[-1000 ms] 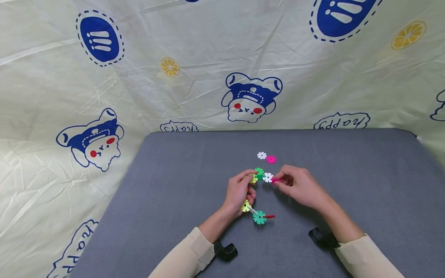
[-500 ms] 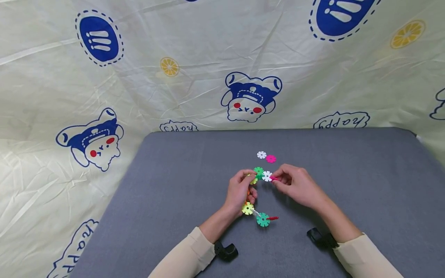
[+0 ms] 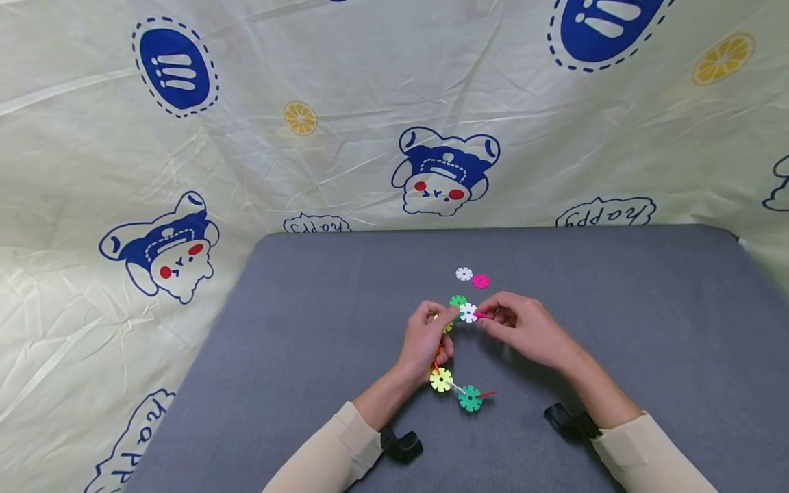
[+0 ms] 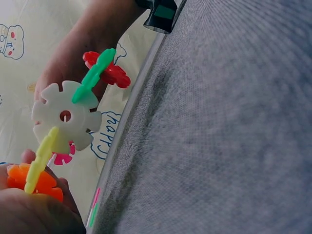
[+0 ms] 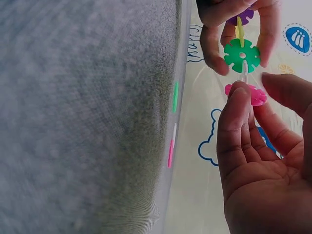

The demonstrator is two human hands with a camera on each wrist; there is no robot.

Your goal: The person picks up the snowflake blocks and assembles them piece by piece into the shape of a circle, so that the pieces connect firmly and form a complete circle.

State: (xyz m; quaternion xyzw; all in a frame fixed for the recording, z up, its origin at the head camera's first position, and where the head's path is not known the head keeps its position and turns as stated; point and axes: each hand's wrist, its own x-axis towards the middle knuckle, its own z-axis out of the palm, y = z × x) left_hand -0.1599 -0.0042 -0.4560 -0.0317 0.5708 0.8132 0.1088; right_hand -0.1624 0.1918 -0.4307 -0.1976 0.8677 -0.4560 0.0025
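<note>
Both hands at work on a chain (image 4: pixel 65 103) of notched discs above the grey table (image 3: pixel 333 356).

Risks, as judged: the pink disc (image 5: pixel 259 96) and the white disc (image 3: pixel 466 309) meet at their edges, and the views do not settle how deep any slot sits. Pressing off-line could make pink skid or twist the white out of the green disc (image 5: pixel 239 48). Pushing harder than the left hand (image 3: pixel 425 340) steadies could bend the chain at a joint. The lower end, with the red disc (image 3: pixel 487 394) last, hangs unheld; a sharp turn of the wrist could swing it and work a joint loose. Loose white (image 3: pixel 464 274), loose pink (image 3: pixel 481 281) and loose green (image 3: pixel 458 300) lie flat just beyond the hands; a low knuckle could nudge them.

Position relative to fingers: left hand's fingers curl round the chain's middle, thumb near its upper discs. Right hand (image 3: pixel 524 330) pinches pink between thumb and finger at the chain's upper end; white lies just outside that pinch, between the hands.
</note>
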